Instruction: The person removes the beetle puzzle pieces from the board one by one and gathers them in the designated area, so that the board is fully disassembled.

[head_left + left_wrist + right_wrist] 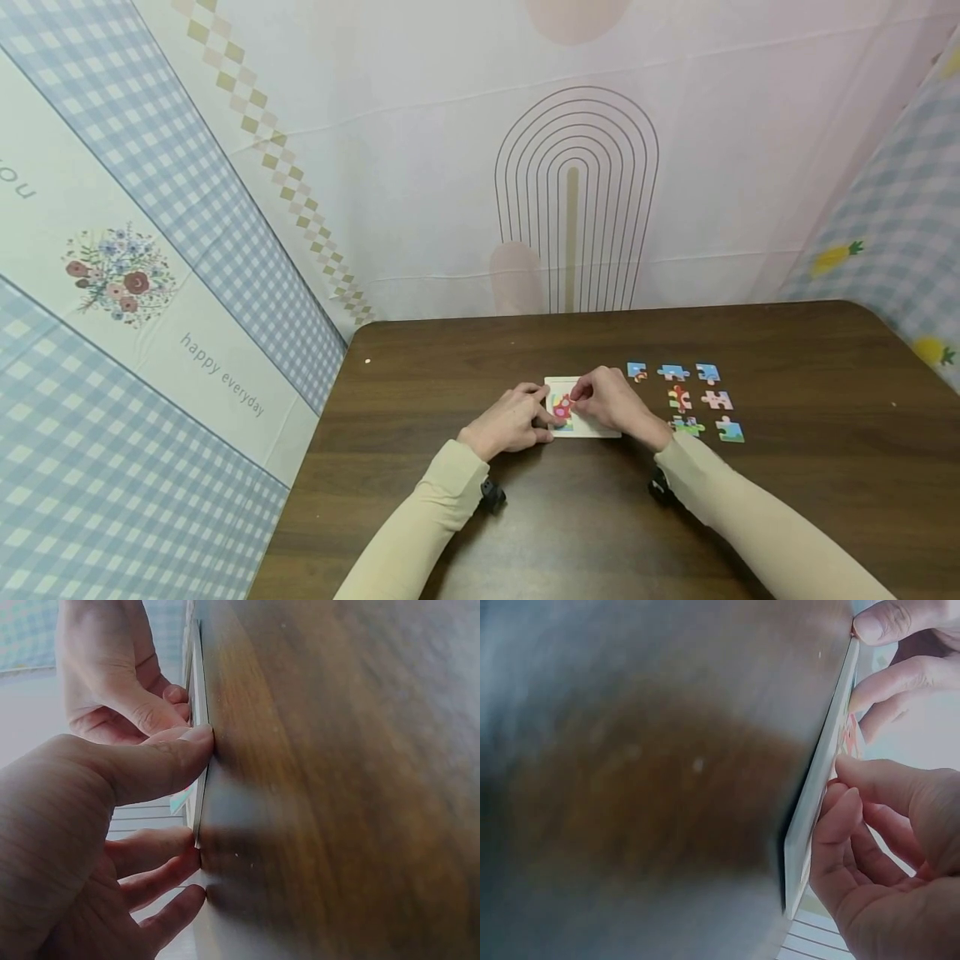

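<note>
A thin white puzzle board [591,428] lies on the table between the hands, its edge facing the camera in the right wrist view [801,844]. My left hand [513,419] holds the board's left end, thumb at the near edge and a finger over the coloured picture. Red and pink printed puzzle pieces [562,407] fill part of the board's left half. Over the board's middle, my right hand [615,404] pinches a puzzle piece against that picture with thumb and forefinger; the fingertips mostly hide it. Both hands meet the board closely in the left wrist view.
Several loose puzzle pieces lie in rough rows right of the board, among them a blue one [673,372], a red one [678,398] and a blue-green one [730,430]. The brown table [420,367] ends at a patterned cloth [420,208] behind.
</note>
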Available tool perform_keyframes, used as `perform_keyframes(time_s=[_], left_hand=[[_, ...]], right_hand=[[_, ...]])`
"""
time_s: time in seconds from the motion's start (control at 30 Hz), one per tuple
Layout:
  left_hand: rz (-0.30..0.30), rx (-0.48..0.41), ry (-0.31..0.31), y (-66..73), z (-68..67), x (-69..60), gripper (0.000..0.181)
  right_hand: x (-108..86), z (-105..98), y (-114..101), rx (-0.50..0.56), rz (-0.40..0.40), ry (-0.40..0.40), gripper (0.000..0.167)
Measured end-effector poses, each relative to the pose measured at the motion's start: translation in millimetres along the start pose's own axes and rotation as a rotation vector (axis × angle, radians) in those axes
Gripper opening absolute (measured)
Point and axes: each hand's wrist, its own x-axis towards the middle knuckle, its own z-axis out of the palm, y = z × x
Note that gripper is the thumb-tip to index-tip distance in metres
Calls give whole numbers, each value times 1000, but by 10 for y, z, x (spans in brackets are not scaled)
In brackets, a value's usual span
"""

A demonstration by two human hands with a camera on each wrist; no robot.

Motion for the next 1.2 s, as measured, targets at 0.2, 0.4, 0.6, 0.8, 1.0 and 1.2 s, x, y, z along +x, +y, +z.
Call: perform_keyframes(time_s=[0.2,0.4,0.6,0.8,1.0,1.2], left_hand=[[-1,20,4,5,-6,1,30],[-5,4,-1,-6,14,9,31],[-10,-14,-9,-15,21,15,32],[-9,-5,-14,-17,7,6,39],[-17,-8,-4,-22,13,15,49],[-90,-50,21,-13,17,20,64]], right_hand=[[-24,-2,-28,-1,-20,23,7],[-31,-18,-40,-17,-28,46,5],[-49,-40,-20,-15,-17,43,4],[-78,-57,18,1,-22,51,4],[-128,-121,60,17,14,29,6],[-169,-177,108,14,31,40,6]])
